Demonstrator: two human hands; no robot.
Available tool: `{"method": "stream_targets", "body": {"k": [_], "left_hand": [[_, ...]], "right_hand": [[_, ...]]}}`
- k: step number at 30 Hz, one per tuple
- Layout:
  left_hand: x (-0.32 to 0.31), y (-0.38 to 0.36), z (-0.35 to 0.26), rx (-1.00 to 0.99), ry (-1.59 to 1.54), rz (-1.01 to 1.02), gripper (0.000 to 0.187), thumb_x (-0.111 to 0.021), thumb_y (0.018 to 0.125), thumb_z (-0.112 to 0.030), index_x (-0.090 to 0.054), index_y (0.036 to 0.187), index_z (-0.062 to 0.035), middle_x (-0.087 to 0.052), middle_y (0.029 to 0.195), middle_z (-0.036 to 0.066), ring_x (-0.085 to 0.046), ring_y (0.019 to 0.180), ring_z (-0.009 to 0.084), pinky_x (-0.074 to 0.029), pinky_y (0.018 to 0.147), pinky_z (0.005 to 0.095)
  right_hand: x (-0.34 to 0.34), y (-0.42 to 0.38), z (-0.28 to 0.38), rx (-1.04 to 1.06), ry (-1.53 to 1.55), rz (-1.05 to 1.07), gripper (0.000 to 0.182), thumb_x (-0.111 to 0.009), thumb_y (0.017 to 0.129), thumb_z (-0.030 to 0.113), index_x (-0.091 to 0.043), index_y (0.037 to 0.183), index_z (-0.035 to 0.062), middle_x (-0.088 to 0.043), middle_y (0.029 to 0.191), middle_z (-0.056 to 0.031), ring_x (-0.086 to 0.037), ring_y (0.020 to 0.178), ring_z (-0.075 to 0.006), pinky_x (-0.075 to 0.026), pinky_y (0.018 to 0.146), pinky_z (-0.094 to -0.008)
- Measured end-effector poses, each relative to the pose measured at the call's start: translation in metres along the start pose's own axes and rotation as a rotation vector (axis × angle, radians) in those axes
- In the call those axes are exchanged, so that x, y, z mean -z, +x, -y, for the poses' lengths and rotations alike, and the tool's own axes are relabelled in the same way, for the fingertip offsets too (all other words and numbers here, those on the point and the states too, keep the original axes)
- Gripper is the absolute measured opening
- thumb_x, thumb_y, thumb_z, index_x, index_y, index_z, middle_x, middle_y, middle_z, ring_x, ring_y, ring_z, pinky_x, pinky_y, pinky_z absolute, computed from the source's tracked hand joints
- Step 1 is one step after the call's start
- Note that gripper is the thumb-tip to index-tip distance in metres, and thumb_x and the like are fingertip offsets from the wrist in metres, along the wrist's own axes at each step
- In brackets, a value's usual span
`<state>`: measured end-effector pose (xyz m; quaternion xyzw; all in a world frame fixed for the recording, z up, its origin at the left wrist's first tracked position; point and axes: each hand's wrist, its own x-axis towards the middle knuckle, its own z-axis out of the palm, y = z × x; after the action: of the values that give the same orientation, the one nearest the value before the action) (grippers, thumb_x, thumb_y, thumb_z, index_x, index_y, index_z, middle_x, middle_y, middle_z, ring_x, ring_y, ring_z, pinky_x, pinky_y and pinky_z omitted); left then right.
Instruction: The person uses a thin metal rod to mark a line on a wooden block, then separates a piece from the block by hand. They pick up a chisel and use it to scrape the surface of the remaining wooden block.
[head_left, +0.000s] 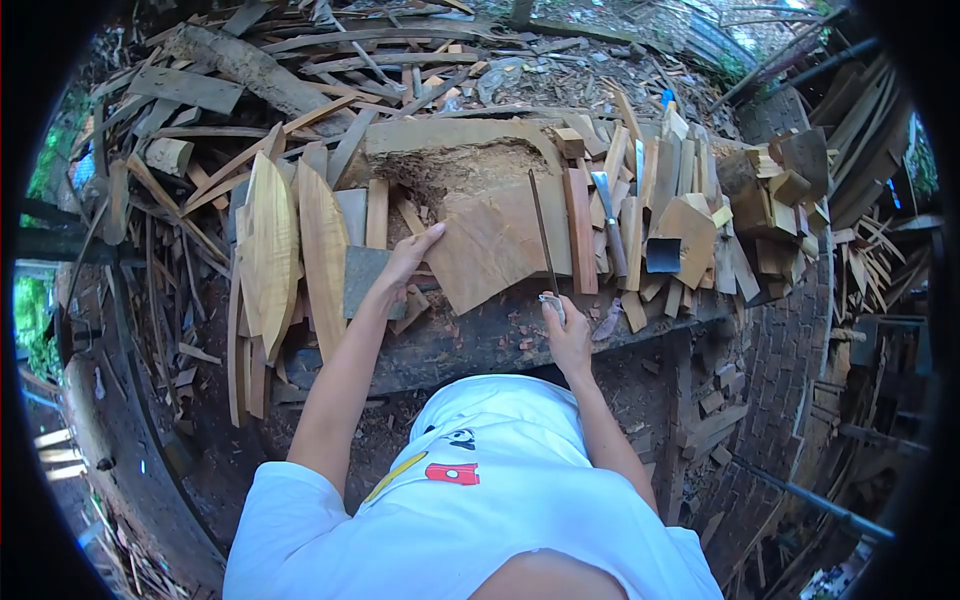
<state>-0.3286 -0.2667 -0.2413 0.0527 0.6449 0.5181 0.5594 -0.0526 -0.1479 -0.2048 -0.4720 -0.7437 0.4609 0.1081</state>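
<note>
My left hand (pixel 409 260) grips the left edge of a flat, roughly square wooden board (pixel 480 257), its thumb on the face. The board is tilted over a worn block (pixel 470 165) with a rough hollow. My right hand (pixel 568 335) is closed round the handle end of a long thin dark tool (pixel 544 230), perhaps a file or blade, which points up and away beside the board's right side. Its tip reaches the block's right part. Right of it lie a reddish wood strip (pixel 580 230) and a chisel-like tool (pixel 608 215) with a pale blade.
Two curved yellowish wood pieces (pixel 268 255) stand at the left, near a grey flat piece (pixel 365 280). Wood offcuts (pixel 690 225) crowd the right of the dark beam (pixel 450 350). A large scrap pile (pixel 240 75) lies behind. A dark square (pixel 663 255) rests among the offcuts.
</note>
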Motion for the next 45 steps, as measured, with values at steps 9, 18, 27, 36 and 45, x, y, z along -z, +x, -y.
{"method": "stream_targets", "body": {"k": [9,18,27,36,45], "left_hand": [[-0.019,-0.027,0.033,-0.014,-0.293,0.012,0.075,-0.062,0.084,-0.066,-0.052,0.131,-0.0087,-0.057,0.12,0.008,-0.058,0.106,0.0215,-0.049,0.094,0.0379],[-0.038,-0.049,0.087,0.038,-0.25,0.077,0.069,-0.059,0.089,-0.06,-0.046,0.135,-0.0098,-0.051,0.109,0.001,-0.048,0.09,0.0122,-0.042,0.077,0.0294],[-0.059,-0.027,0.095,-0.167,-0.498,-0.106,0.067,-0.071,0.083,-0.052,-0.049,0.127,-0.0061,-0.056,0.094,0.001,-0.049,0.073,0.0094,-0.04,0.059,0.0268],[-0.11,-0.04,0.051,-0.299,-0.472,-0.458,0.072,-0.077,0.077,-0.043,-0.051,0.124,0.0049,-0.062,0.107,0.01,-0.061,0.094,0.0164,-0.05,0.077,0.0301],[-0.147,-0.027,-0.018,-0.303,0.149,-0.791,0.081,-0.078,0.073,-0.038,-0.044,0.13,0.008,-0.06,0.117,0.019,-0.06,0.108,0.0272,-0.047,0.093,0.0384]], "right_hand": [[0.008,-0.066,-0.023,-0.066,0.004,-0.198,0.031,-0.056,0.097,0.027,-0.065,0.114,0.0029,-0.068,0.082,-0.0155,-0.067,0.079,-0.023,-0.05,0.072,-0.0356],[0.003,-0.058,-0.024,-0.078,0.07,-0.104,0.029,-0.055,0.097,0.027,-0.065,0.109,0.0025,-0.064,0.077,-0.012,-0.061,0.072,-0.0199,-0.048,0.069,-0.0355],[0.014,-0.02,-0.018,0.066,0.083,0.096,0.028,-0.056,0.097,0.027,-0.064,0.109,0.0028,-0.062,0.073,-0.0083,-0.058,0.069,-0.017,-0.046,0.065,-0.0351],[0.076,0.019,-0.068,0.131,0.087,0.09,0.035,-0.051,0.101,0.032,-0.064,0.109,0.0012,-0.057,0.075,-0.0011,-0.052,0.072,-0.0101,-0.043,0.065,-0.0298],[0.108,0.056,-0.133,0.001,0.141,0.132,0.042,-0.042,0.103,0.038,-0.059,0.123,0.0044,-0.066,0.09,-0.0209,-0.065,0.089,-0.0349,-0.048,0.08,-0.0419]]}}
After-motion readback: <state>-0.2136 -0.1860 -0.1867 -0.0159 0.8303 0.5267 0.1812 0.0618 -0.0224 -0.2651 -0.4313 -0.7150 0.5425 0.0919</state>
